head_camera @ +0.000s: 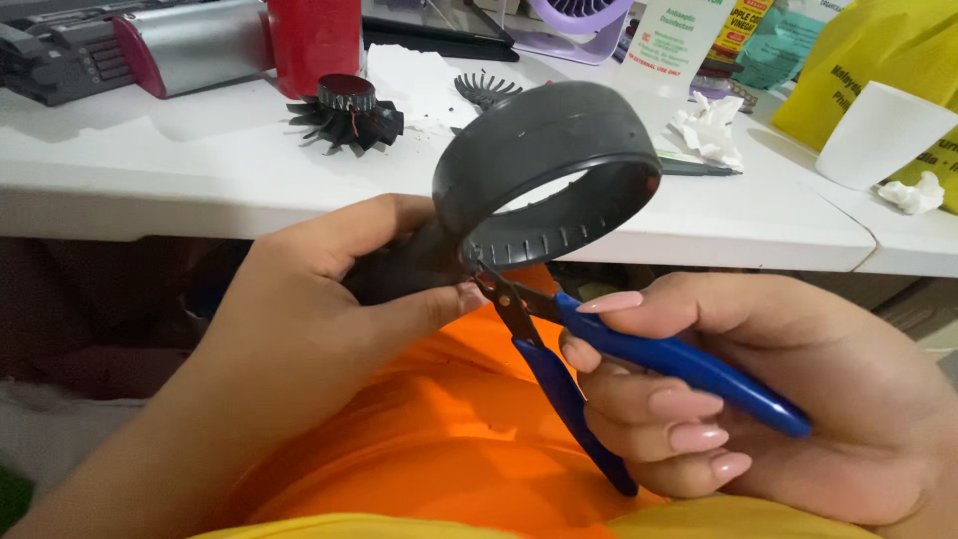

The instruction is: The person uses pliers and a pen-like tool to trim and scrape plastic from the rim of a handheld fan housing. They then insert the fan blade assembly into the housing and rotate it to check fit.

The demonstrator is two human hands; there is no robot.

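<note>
The left hand (pixel 329 299) grips a dark grey plastic ring housing (pixel 544 170) by its stem, holding it up in front of the white table (pixel 699 215). The right hand (pixel 758 389) is clenched around blue-handled cutters (pixel 599 369), whose tips touch the ring's lower inner rim. A black finned rotor (pixel 346 115) already lies apart on the table; the trimming looks to be underway, not finished.
</note>
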